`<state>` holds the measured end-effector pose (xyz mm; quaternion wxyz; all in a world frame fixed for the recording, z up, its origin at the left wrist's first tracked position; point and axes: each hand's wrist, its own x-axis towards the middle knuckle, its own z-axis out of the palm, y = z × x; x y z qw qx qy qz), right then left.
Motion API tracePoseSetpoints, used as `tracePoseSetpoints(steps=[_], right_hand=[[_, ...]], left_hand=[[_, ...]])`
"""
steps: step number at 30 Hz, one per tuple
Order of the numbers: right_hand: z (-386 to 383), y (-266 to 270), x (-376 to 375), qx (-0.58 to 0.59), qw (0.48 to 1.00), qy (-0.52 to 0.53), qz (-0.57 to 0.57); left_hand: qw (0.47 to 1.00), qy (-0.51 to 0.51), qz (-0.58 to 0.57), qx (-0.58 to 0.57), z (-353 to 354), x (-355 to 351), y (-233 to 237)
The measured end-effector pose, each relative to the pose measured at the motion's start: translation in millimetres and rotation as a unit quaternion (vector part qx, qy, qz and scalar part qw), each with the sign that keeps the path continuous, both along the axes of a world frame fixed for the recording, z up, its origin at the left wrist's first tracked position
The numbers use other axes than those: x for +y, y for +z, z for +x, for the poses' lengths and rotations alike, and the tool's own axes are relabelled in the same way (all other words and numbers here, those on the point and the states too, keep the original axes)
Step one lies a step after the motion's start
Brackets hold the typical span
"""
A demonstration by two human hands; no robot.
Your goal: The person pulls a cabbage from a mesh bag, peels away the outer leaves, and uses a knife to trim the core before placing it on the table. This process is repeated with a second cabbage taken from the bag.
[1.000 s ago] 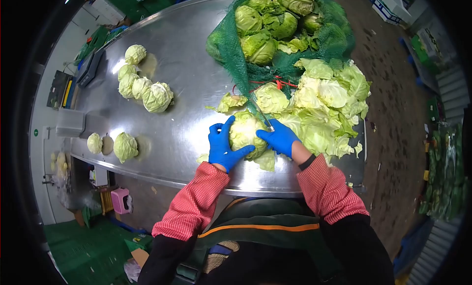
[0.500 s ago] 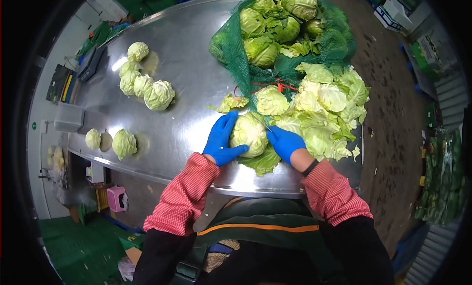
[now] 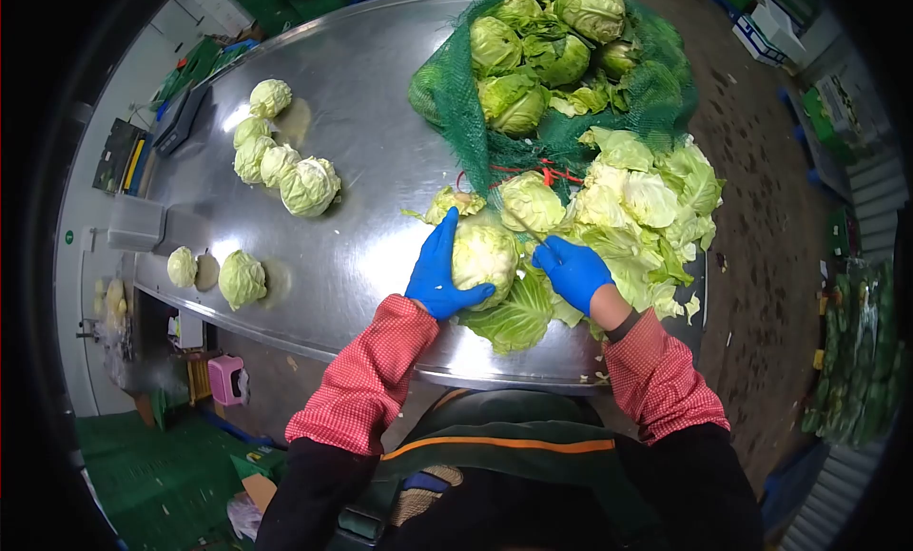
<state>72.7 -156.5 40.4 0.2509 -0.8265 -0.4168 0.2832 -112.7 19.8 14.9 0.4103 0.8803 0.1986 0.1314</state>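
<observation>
A blue-gloved left hand [image 3: 439,277] steadied a cabbage [image 3: 485,262] at the table's [image 3: 352,256] near edge, seemingly to brace it for the knife [image 3: 521,224] gripped in the right hand [image 3: 573,270]; loose leaves [image 3: 632,228] lay to the right, apparently keeping trimmings apart.

Blue gloves [image 3: 574,273], red-checked oversleeves [image 3: 357,380], black sleeves [image 3: 319,489] and an orange-striped dark apron [image 3: 514,465] are worn.

Seven cabbages [image 3: 310,187] at left: five grouped, two separate. One cabbage [image 3: 483,258] between two blue gloves [image 3: 437,273]. One knife [image 3: 525,229]. One green net bag [image 3: 463,123].
</observation>
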Motion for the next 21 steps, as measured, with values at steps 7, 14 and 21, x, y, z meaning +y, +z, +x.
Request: tracePoseSetpoints(steps=[7, 14, 21], right_hand=[[-12, 11, 55, -0.174, 0.973, 0.086, 0.126], [25, -40, 59, -0.095, 0.994, -0.004, -0.053], [-58, 14, -2, -0.102, 0.995, -0.019, 0.008]], left_hand=[[0.996, -0.063, 0.051, -0.027, -9, -1, -1], [0.998, 0.024, -0.006, -0.064, -42, -11, -27], [0.973, 0.205, -0.017, 0.105, -2, -24, 18]])
